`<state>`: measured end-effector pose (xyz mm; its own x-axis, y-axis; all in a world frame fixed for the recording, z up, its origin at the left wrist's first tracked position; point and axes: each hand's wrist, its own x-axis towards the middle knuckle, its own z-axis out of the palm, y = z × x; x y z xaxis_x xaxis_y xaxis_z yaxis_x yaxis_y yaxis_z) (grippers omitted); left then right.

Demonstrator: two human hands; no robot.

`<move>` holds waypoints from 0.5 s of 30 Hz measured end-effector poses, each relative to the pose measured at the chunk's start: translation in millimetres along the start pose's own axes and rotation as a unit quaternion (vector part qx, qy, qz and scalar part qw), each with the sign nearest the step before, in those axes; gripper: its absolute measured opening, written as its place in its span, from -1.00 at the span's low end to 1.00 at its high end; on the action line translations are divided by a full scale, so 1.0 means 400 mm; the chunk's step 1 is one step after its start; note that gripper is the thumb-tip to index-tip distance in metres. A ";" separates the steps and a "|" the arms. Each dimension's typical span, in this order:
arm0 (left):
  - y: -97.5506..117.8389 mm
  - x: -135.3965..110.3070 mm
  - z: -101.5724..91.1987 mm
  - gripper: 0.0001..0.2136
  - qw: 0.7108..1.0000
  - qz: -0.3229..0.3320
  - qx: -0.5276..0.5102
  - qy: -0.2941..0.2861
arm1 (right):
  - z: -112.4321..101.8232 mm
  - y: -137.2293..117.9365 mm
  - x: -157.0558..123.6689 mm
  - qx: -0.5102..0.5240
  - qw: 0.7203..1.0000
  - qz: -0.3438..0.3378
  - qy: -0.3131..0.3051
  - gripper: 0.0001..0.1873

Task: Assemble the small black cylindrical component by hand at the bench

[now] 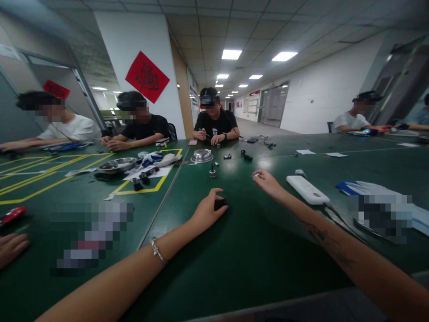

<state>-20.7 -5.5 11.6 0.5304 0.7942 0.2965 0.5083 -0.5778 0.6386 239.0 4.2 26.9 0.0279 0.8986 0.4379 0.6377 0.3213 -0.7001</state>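
My left hand (207,209) is curled around a black rounded part (220,204) just above or on the green table; the hand hides much of it. Out to the right, my right hand (268,182) pinches a small shiny metal piece (257,175) between thumb and fingers, too small to name. Beyond my left hand, a metal part with an upright stem (212,171) stands on the table. A tiny cylinder (216,164) lies beside it. Farther off are a small dark metal part (227,156) and a black knobbed part (247,155).
A shiny metal bowl (201,155) sits ahead, and a metal dish (117,164) at left near gloves (167,160) and black cylinders (137,184). A white power strip (307,189) and a glove (398,201) lie right. Co-workers sit around; one's hand (12,248) is at far left.
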 end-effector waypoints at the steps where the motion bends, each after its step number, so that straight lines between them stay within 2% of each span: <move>1: -0.001 0.001 0.000 -0.54 1.000 -0.004 -0.021 0.003 | 0.026 -0.015 -0.005 -0.004 1.000 0.000 -0.008 -0.80; 2: -0.002 0.002 0.000 -0.53 0.999 -0.007 -0.034 0.007 | 0.050 -0.031 -0.006 -0.012 1.000 -0.003 -0.022 -0.81; 4: -0.003 0.003 0.000 -0.51 0.999 -0.009 -0.041 0.014 | 0.082 -0.058 0.005 -0.071 0.993 -0.011 -0.094 -0.84; 6: -0.001 0.003 0.000 -0.53 0.999 -0.011 -0.033 0.015 | 0.084 -0.069 0.032 -0.109 0.985 0.001 -0.137 -0.89; 8: 0.001 0.003 -0.001 -0.55 1.000 -0.011 -0.024 0.015 | 0.056 -0.062 0.067 -0.122 0.984 0.021 -0.126 -0.87; 11: 0.004 0.004 -0.001 -0.55 1.000 -0.014 -0.019 0.013 | -0.018 -0.033 0.110 -0.134 0.986 0.042 -0.092 -0.76; 13: 0.004 0.004 -0.001 -0.56 1.000 -0.016 -0.020 0.006 | -0.060 -0.016 0.125 -0.127 0.986 0.037 -0.099 -0.63; 15: 0.002 0.004 -0.001 -0.56 1.000 -0.015 -0.020 0.003 | -0.080 -0.006 0.132 -0.119 0.984 0.033 -0.127 -0.53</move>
<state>-19.8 -4.6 12.7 0.5110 0.8126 0.2805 0.4966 -0.5453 0.6753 263.5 41.4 69.8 -0.0995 0.9706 0.2190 0.8036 0.2082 -0.5576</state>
